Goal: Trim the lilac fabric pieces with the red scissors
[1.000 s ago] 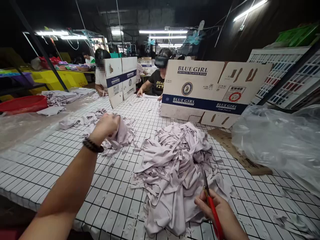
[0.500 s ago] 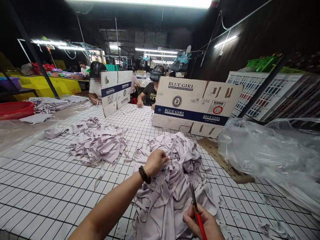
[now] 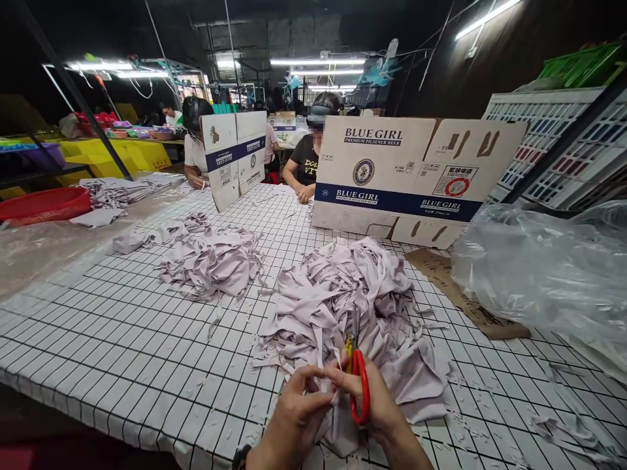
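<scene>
Dark walls (image 3: 304, 39) and strip lights (image 3: 318, 62) surround a broad counter (image 3: 161, 352) covered in a white, black-lined grid. Beyond its far edge sit a person in black (image 3: 306, 160) and another in white (image 3: 194, 153). Two carton panels stand upright toward that edge, a wide one (image 3: 382, 163) and a narrower one (image 3: 235, 163), probably as screens between work places. Clear plastic (image 3: 529, 267) is bunched along the right edge, apparently out of the way.

Next in size, the main heap of pale cloth (image 3: 343, 281) lies near the middle of the near edge, seemingly to suit the reach of both hands. A smaller heap (image 3: 220, 261) lies apart, farther back and toward the left edge, perhaps so the lots do not mix.

Over the main heap's near end, the left hand (image 3: 294, 418) has its fingers pinched on a bit of cloth (image 3: 334, 382). The right hand (image 3: 379, 398) grasps red-handled scissors (image 3: 365, 391), blades pointing away, likely to leave thumb and forefinger usable at that same bit; whether the blades are parted is unclear. Tiny snippets (image 3: 460, 391) dot the grid toward the near right corner.
</scene>
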{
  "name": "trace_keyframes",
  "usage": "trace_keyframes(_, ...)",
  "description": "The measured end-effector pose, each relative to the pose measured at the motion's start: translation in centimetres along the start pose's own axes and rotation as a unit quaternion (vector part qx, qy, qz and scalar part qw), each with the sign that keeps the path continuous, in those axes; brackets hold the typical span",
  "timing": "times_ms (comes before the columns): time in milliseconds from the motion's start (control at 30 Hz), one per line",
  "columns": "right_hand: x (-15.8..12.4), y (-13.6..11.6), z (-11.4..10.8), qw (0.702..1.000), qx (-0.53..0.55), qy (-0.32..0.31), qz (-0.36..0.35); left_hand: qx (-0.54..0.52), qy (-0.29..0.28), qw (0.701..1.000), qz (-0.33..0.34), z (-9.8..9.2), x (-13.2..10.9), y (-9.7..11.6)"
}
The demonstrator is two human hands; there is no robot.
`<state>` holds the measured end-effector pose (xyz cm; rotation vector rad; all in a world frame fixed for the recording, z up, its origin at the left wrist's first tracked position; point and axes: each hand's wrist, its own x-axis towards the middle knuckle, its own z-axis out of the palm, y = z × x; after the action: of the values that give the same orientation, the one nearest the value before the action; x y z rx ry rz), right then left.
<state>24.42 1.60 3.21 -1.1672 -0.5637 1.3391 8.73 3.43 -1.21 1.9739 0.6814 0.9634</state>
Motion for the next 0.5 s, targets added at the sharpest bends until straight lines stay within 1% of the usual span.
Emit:
trace_keyframes(33, -0.4, 0.1, -0.1, 1.0, 0.011, 0.008, -0.002, -0.084, 0.029, 0.993, -0.072, 0.4, -0.5, 0.1)
trace_keyframes(67, -0.9, 0.2, -0.2, 1.0, 0.024, 0.019, -0.004, -0.178, 0.056, 0.97, -0.154, 0.8, -0.8, 0.4)
trace_keyframes(100, -1.5, 0.1, -0.2, 0.999, 0.036, 0.032, -0.004, -0.274, 0.079, 0.928, -0.24, 1.1, -0.8, 0.7)
trace_keyframes(133, -2.1, -0.1, -0.3, 0.998, 0.048, 0.046, -0.002, -0.363, 0.091, 0.871, -0.319, 1.4, -0.5, 1.1)
trace_keyframes(167, -2.6, -0.2, -0.3, 0.996, 0.06, 0.059, 0.002, -0.436, 0.086, 0.811, -0.381, 1.6, 0.1, 1.6)
trace_keyframes(200, -3.2, -0.4, -0.3, 0.995, 0.072, 0.067, 0.008, -0.49, 0.064, 0.761, -0.421, 1.7, 0.8, 2.0)
trace_keyframes(233, -3.8, -0.4, -0.3, 0.994, 0.081, 0.07, 0.013, -0.523, 0.04, 0.731, -0.437, 1.8, 1.6, 2.3)
trace_keyframes(267, -4.3, -0.4, -0.3, 0.994, 0.086, 0.071, 0.014, -0.537, 0.022, 0.721, -0.437, 1.9, 2.4, 2.6)
trace_keyframes(300, -4.7, -0.3, -0.4, 0.994, 0.083, 0.068, 0.012, -0.536, 0.016, 0.727, -0.429, 1.9, 3.2, 2.7)
trace_keyframes(400, -5.6, 0.8, -0.8, 0.997, 0.037, 0.062, 0.0, -0.494, 0.042, 0.761, -0.419, 2.0, 4.9, 2.6)
trace_keyframes(500, -5.8, 2.3, -1.8, 0.999, -0.007, 0.05, 0.014, -0.46, 0.059, 0.778, -0.424, 2.1, 5.3, 2.0)
